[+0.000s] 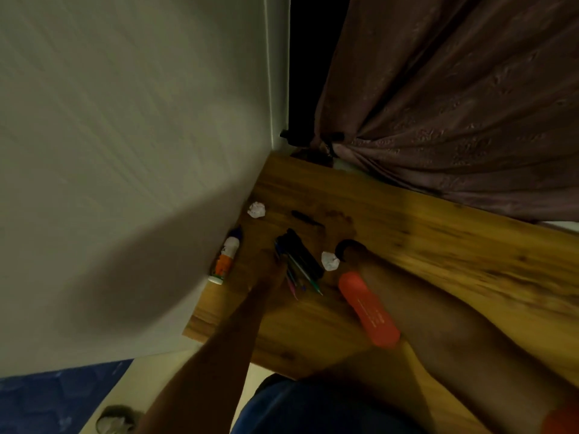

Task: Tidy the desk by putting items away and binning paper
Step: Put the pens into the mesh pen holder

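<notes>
The view is dim and tilted. My left hand (pixel 268 272) reaches across the wooden desk (pixel 423 245) and closes on a bundle of coloured pens (pixel 302 277), which lies against a black pouch (pixel 302 252). My right hand (pixel 340 227) is dark and blurred beyond a black band at its wrist, and its fingers are not clear. Under that forearm lies an orange pencil case (pixel 369 313). One crumpled paper ball (pixel 330 260) sits beside the right wrist, and a second paper ball (pixel 256 209) lies near the wall. A glue bottle (pixel 225 260) rests along the wall.
A black pen (pixel 305 217) lies farther back on the desk. A white wall (pixel 125 151) borders the desk's left side and a purple curtain (pixel 454 104) hangs behind it. A small bin (pixel 116 421) holding paper stands on the floor at the lower left.
</notes>
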